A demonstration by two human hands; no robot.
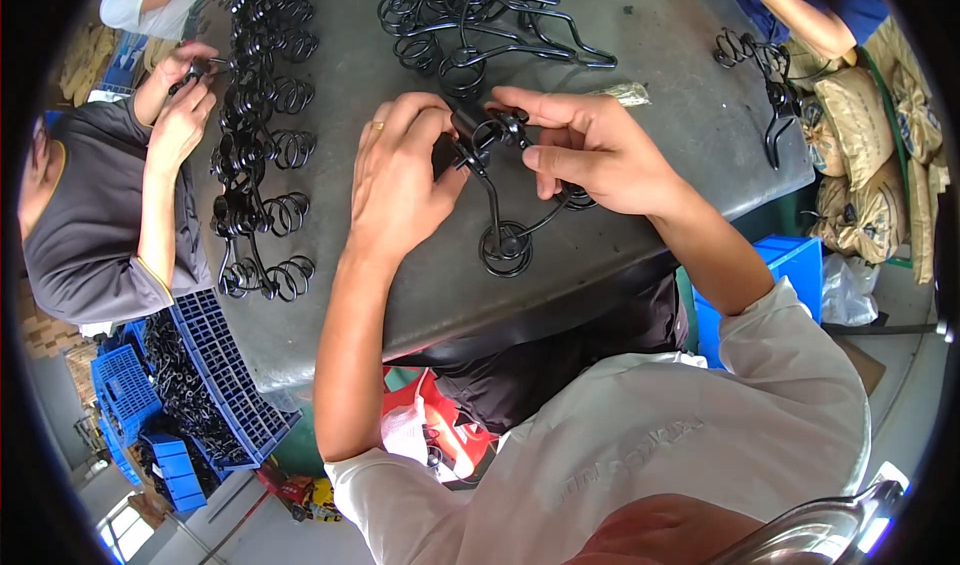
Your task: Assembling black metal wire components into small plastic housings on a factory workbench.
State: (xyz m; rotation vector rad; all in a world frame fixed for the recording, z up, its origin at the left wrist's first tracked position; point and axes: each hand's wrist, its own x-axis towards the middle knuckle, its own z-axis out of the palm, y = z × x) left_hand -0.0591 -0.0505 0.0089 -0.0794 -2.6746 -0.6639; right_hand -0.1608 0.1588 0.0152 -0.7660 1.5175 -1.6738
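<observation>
- The left hand (400, 175) and right hand (605, 155) gripped a black wire part (470, 121) in curled fingers.
- It sat over the tabletop (420, 290), inside the near edge.
- Open space separated the left hand from coiled parts (262, 155).

1. One view is given, from the left of two fisheye cameras, worn on the person's head.
2. It faces steeply downward, onto the dark table (690, 95), and stands upright.
3. It is rather near: the left hand (400, 180) and the right hand (605, 155) are around the centre, and the white shirt (740, 415) fills much of the lower part.
4. The lens is very wide, so it reaches also a co-worker (100, 215) at the left.
</observation>
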